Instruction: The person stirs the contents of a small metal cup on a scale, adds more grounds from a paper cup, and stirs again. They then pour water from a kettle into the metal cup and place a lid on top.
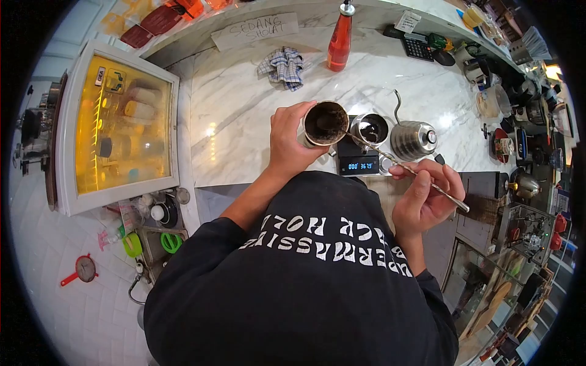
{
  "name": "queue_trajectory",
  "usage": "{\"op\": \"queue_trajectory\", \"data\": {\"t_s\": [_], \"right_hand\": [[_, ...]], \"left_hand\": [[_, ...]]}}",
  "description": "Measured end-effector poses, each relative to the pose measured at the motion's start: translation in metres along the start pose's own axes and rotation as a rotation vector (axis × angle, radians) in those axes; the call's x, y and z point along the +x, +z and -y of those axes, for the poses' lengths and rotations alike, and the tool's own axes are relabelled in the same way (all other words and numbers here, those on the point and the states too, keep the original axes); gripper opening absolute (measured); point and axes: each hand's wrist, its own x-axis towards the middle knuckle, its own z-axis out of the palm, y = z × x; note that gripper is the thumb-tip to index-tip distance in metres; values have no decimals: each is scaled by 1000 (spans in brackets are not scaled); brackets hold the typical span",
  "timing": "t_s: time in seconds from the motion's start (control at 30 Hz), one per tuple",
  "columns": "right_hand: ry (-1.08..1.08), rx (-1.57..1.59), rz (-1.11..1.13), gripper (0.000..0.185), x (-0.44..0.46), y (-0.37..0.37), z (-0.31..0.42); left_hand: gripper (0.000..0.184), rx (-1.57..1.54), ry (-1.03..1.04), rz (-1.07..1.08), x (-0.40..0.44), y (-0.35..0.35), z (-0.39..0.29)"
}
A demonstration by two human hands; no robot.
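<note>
My left hand (292,140) is wrapped round a cup (326,124) whose inside is coated with dark grounds. Between the fingers of my right hand (429,194) is a long twisted metal spoon (406,168), its far end reaching to the cup's right rim. Just right of the cup, a metal vessel (371,129) with dark contents stands on a black scale (359,165) with a lit blue display. Beside it sits a steel gooseneck kettle (414,139), its spout pointing away from me.
A checked cloth (282,68) and a red bottle (340,43) are farther back on the marble counter (232,122). A glass-door fridge (125,125) stands at the left. A calculator (417,47) lies at the back right, near jars and tools along the right edge.
</note>
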Motion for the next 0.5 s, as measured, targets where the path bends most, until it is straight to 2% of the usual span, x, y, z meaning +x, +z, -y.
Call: {"op": "queue_trajectory", "data": {"t_s": [0.3,0.5], "right_hand": [[66,4,-9,39,-2,1,-4],[138,61,-63,37,0,-5,-6]], "left_hand": [[85,-6,60,17,3,2,-4],[84,-5,24,42,1,3,-5]]}}
